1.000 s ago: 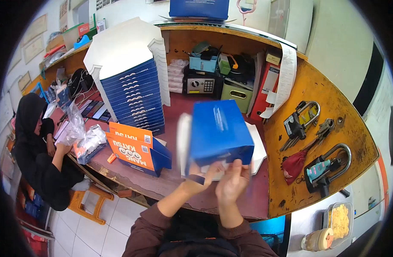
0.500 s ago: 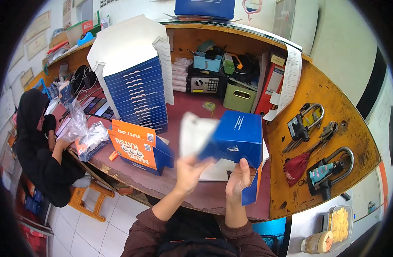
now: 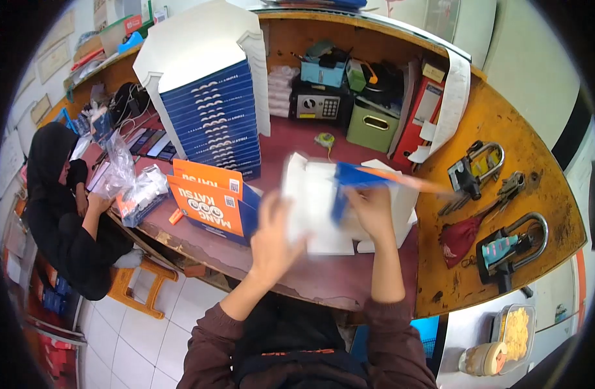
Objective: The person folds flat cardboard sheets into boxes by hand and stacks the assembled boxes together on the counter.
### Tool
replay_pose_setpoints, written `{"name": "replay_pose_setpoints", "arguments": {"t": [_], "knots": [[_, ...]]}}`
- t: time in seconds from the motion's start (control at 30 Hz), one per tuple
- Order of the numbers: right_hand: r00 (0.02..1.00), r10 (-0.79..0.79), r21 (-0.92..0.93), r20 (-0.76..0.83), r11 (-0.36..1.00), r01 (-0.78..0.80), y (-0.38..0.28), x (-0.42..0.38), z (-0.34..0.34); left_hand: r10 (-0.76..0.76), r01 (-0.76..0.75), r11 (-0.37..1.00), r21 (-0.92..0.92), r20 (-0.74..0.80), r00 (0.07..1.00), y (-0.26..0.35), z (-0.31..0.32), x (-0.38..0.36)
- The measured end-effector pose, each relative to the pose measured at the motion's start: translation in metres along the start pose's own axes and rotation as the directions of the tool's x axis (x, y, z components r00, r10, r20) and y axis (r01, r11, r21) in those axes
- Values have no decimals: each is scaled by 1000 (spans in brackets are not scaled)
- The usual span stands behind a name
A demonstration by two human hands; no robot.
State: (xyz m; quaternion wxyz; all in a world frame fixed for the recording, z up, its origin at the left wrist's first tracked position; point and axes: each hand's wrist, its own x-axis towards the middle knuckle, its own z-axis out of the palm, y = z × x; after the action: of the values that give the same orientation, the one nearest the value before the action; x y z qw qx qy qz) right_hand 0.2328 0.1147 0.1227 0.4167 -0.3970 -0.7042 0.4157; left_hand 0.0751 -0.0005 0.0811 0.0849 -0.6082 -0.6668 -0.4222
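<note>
A partly folded blue and orange box (image 3: 362,176) with white inner flaps is in front of me, blurred by motion. My right hand (image 3: 373,217) is closed on its blue part. Beside the white flaps (image 3: 317,207), on their left, my left hand (image 3: 271,246) has its fingers apart and smeared; whether it touches them is unclear. White card (image 3: 401,204) lies under and to the right of the box. Left of my left hand stand folded orange and blue boxes (image 3: 210,198). Behind them rises a tall stack of blue boxes (image 3: 210,123) with white flaps.
A safe (image 3: 318,106), a green bin (image 3: 370,126) and a red binder (image 3: 419,117) stand at the back. Padlocks (image 3: 511,249) and keys lie on the wooden side panel (image 3: 537,188). At the left sits a person in black (image 3: 57,214) beside a plastic bag (image 3: 142,188).
The blue box between my hands has turned and opened out, showing white and orange. My left hand has moved left and spread, while my right hand has risen. The view has shifted slightly.
</note>
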Motion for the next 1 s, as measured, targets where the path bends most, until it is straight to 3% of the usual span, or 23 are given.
{"name": "replay_pose_setpoints", "arguments": {"t": [0.07,0.13,0.17,0.2,0.23,0.3,0.33,0.4,0.47,0.53,0.6,0.67,0.77,0.87,0.9,0.97,1.0], "knots": [[985,-167,-262,37,950,171,15,10,12,-89,86,996,40,72,993,-8,-3,-10],[980,5,-650,199,749,128,21,2,21,-110,100,987,130,72,991,-22,-5,-26],[977,16,-734,215,662,150,26,-8,25,-104,90,979,184,67,992,-27,-12,-33],[972,27,-804,234,568,177,32,-17,31,-115,103,977,187,59,992,-32,-21,-40],[968,23,-799,250,569,193,37,-24,35,-73,74,981,179,-14,997,-38,-32,-47],[969,-63,-895,239,373,246,45,-31,40,-32,62,977,206,-146,989,-47,-53,-59],[963,-68,-885,261,382,267,48,-30,44,-46,80,972,223,-152,987,-49,-63,-62],[985,11,-933,175,322,162,53,-26,51,-145,219,953,211,-320,936,-54,-80,-67],[980,-58,-927,190,319,199,68,-21,57,-109,228,938,261,-404,908,-60,-83,-74],[970,-131,-922,205,308,236,71,-18,61,0,97,949,300,-310,951,-66,-74,-82],[950,-128,-880,285,359,312,67,-18,64,-90,170,946,277,-277,957,-76,-68,-81],[924,-166,-851,344,361,381,40,-23,67,-279,313,911,269,-155,948,-99,-58,-81],[778,-326,-593,537,510,623,-16,-42,78,-235,251,947,202,-98,967,-124,-53,-89],[634,-397,-398,664,530,749,-66,-63,92,-108,115,986,120,-63,992,-129,-57,-96],[636,-393,-399,664,533,746,-75,-68,98,-30,35,997,74,-64,998,-129,-59,-100],[516,-489,-254,703,505,825,-87,-74,112,-29,30,995,94,-13,1000,-131,-61,-111],[517,-488,-255,703,506,824,-90,-74,119,-23,19,993,116,31,999,-133,-61,-116]]}}
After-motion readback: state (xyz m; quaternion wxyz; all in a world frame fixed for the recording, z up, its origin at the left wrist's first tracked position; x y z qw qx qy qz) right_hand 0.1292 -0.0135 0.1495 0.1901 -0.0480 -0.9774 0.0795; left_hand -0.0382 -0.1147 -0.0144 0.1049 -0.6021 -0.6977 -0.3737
